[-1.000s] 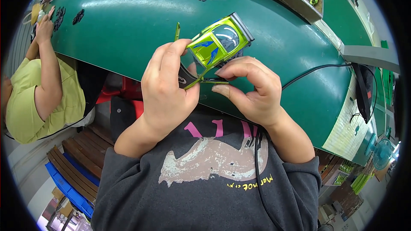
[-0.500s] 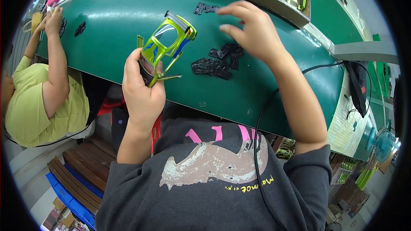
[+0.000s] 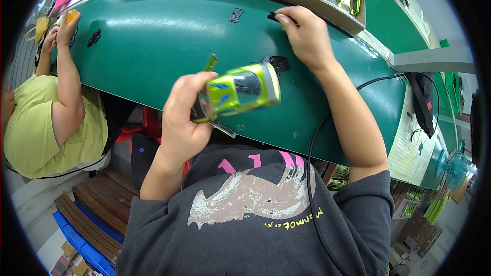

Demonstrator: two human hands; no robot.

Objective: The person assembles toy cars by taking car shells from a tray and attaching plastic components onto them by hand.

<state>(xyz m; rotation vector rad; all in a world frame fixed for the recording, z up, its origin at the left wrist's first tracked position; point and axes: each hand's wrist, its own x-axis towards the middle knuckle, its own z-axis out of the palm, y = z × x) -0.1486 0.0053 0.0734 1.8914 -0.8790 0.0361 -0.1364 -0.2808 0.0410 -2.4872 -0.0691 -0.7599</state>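
A lime-green toy car body point(image 3: 228, 103) with blue markings and a dark window is gripped in my left hand point(image 3: 183, 115), doors standing open at its sides. It is tilted and slightly blurred above the green table. Farther right, my right hand point(image 3: 310, 38) pinches a small black plastic part point(image 3: 272, 16) between thumb and fingers, just over the tabletop. Another black part point(image 3: 236, 15) lies a little to its left. Behind the car body sits a pile of black plastic parts point(image 3: 279, 63), partly hidden by it.
A cardboard box point(image 3: 327, 9) holding several green car shells lines the table's far edge. At left, a co-worker point(image 3: 56, 112) in a yellow-green shirt holds an orange item. A black cable point(image 3: 313, 138) crosses my front. A small fan point(image 3: 455, 170) stands at right.
My left hand has turned the car body rightward and brought it lower, over the black pile. My right hand has closed on a black part, now apart from the one left lying.
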